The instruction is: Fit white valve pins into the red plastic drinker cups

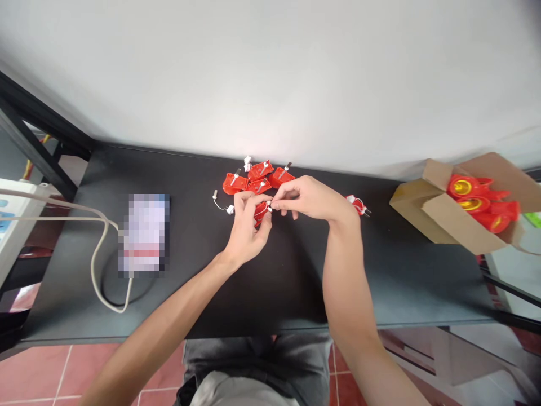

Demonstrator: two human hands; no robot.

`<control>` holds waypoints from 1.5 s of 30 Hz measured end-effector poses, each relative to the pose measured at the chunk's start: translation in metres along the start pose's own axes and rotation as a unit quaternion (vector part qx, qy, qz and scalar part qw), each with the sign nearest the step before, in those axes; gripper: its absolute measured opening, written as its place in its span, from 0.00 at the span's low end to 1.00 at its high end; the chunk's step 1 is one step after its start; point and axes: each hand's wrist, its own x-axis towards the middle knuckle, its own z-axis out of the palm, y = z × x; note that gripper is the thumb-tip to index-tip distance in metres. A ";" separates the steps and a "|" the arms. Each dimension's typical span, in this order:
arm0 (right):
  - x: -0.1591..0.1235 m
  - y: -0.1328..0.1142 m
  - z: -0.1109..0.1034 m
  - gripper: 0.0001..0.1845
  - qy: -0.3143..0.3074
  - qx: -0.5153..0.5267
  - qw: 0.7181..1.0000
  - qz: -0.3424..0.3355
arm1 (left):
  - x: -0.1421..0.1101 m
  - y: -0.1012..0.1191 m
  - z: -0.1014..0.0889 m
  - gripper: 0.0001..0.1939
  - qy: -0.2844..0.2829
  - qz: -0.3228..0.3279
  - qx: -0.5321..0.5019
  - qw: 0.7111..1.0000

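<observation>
My left hand (247, 228) is closed around a small red plastic part (260, 211) held just above the black table (211, 293). My right hand (306, 197) meets it from the right, its fingertips pinched on a tiny white piece at the edge of that red part. Just behind my hands lies a cluster of several similar red parts (257, 177) with white and metal bits. A loose white wire piece (220, 203) rests to the left of my left hand. One more red-and-white part (358, 206) lies right of my right wrist.
An open cardboard box (439, 217) holding red and yellow parts sits at the table's right end. A phone (143, 232) with a grey cable (99, 254) lies on the left. A white wall runs along the back edge. A black shelf frame (38, 146) stands at the far left.
</observation>
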 end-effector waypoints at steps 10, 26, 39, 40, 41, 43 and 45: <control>0.000 -0.002 0.000 0.08 -0.012 -0.003 1.000 0.008 | 0.000 0.000 0.000 0.16 0.005 -0.002 -0.008 1.000; -0.005 -0.006 -0.002 0.07 -0.013 -0.018 1.000 0.013 | -0.001 -0.001 0.001 0.16 0.008 0.016 -0.013 1.000; -0.006 -0.011 -0.002 0.06 -0.017 -0.048 0.998 0.031 | -0.001 -0.001 0.002 0.15 0.003 0.026 -0.029 0.999; -0.006 -0.010 -0.002 0.07 -0.018 -0.050 0.998 0.032 | -0.001 0.000 0.002 0.15 0.003 0.025 -0.029 0.999; -0.006 -0.010 -0.002 0.07 -0.018 -0.053 0.998 0.034 | -0.002 0.000 0.002 0.15 0.002 0.023 -0.030 0.999; -0.007 -0.010 -0.002 0.08 -0.021 -0.059 0.997 0.036 | -0.002 0.000 0.003 0.15 0.001 0.017 -0.032 0.999; -0.007 -0.009 -0.002 0.10 -0.025 -0.064 0.997 0.038 | -0.003 0.000 0.003 0.15 0.002 0.013 -0.036 0.999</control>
